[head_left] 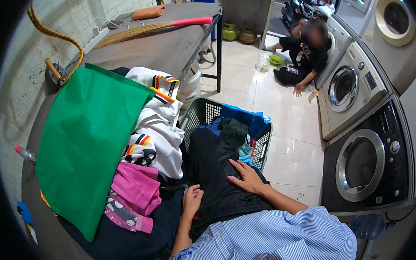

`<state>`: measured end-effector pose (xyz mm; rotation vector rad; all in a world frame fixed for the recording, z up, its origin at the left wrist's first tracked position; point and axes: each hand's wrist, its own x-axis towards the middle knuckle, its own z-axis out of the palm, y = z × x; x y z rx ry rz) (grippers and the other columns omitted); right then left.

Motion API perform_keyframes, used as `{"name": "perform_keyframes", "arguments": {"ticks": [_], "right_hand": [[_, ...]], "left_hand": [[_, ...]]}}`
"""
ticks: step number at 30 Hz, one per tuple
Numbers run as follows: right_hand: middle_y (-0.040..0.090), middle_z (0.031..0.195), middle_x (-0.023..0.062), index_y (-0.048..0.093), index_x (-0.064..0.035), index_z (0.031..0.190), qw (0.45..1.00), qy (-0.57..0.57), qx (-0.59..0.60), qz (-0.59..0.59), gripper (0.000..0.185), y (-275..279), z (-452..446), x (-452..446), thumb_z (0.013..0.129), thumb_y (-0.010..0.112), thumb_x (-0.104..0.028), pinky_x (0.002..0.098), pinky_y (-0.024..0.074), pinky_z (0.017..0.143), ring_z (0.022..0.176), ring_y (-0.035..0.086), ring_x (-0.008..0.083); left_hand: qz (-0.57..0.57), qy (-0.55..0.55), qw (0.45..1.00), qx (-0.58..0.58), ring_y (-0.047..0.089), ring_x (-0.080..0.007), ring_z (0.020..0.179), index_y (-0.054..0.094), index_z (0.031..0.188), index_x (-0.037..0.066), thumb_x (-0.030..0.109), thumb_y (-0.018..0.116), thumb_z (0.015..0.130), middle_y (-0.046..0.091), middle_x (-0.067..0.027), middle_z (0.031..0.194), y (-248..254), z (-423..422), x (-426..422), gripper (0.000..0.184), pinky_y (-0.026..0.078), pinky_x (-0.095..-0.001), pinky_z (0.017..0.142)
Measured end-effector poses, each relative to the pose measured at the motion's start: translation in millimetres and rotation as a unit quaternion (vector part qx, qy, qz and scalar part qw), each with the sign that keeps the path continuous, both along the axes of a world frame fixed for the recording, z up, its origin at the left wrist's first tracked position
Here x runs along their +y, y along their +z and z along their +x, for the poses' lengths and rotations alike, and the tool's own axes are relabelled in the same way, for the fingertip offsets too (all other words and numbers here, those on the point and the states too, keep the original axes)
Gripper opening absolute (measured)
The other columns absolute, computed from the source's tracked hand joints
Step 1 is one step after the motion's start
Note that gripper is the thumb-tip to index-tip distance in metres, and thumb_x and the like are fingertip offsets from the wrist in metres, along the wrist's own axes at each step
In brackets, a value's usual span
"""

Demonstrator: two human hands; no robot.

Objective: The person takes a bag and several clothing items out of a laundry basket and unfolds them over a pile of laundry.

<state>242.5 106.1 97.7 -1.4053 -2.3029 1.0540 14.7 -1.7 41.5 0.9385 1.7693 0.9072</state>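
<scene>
A black garment (211, 163) stretches from the laundry basket (189, 111) toward my lap. My right hand (248, 178) lies on top of it, fingers and thumb apart. At the garment's left edge is my left hand (192, 200), its fingers curled in against the dark cloth. Left of that hand rises a pile of clothes: a pink garment (137, 185), a grey patterned piece with a pink cuff (123, 214) and a white garment with striped trim (163, 127). A green fabric bag (90, 138) covers part of the pile. Blue and dark clothes fill the basket.
Washing machines, one black-fronted (328, 171), line the right side. A person (310, 55) sits on the floor against them, near a green bowl (275, 60). A broom (152, 29) lies on the grey table (127, 50); a white bucket (191, 84) stands beneath.
</scene>
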Motion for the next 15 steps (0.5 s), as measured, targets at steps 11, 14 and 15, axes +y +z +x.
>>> {"name": "perform_keyframes", "arguments": {"ticks": [11, 14, 15], "right_hand": [[0.037, 0.136, 0.0198, 0.032, -0.0169, 0.139, 1.0, 0.002, -0.002, 0.015, 0.065, -1.9, 0.0, 1.8, 0.085, 0.049, -0.051, 0.0396, 0.0336, 0.101, 0.12, 0.04, 0.0365], [0.037, 0.135, 0.0235, 0.033, -0.0166, 0.138, 1.0, -0.003, 0.0, 0.009, 0.067, -1.8, -0.1, 2.3, 0.084, 0.047, -0.053, 0.0416, 0.0335, 0.101, 0.121, 0.041, 0.0389], [0.037, 0.135, 0.0247, 0.034, -0.0166, 0.138, 1.0, -0.005, 0.001, 0.004, 0.067, -2.0, -0.5, 1.5, 0.084, 0.047, -0.054, 0.0423, 0.0335, 0.1, 0.121, 0.041, 0.0398]], "left_hand": [[0.005, 0.009, 1.0, -0.018, 0.061, -0.0224, 0.084, 0.055, 0.11, -0.003, 0.011, 0.058, 0.083, 0.062, -0.0154, 0.098, -1.3, 0.2, 0.9, 0.031, 0.05, -0.0287, 0.077], [0.015, 0.007, 1.0, -0.021, 0.061, -0.0223, 0.084, 0.055, 0.11, -0.003, 0.011, 0.058, 0.082, 0.062, -0.0155, 0.098, -9.6, -0.7, 0.8, 0.031, 0.05, -0.0287, 0.077], [0.017, 0.006, 1.0, -0.022, 0.061, -0.0222, 0.084, 0.055, 0.11, -0.003, 0.011, 0.058, 0.082, 0.062, -0.0156, 0.098, -11.6, -1.5, -0.3, 0.032, 0.05, -0.0287, 0.076]]}}
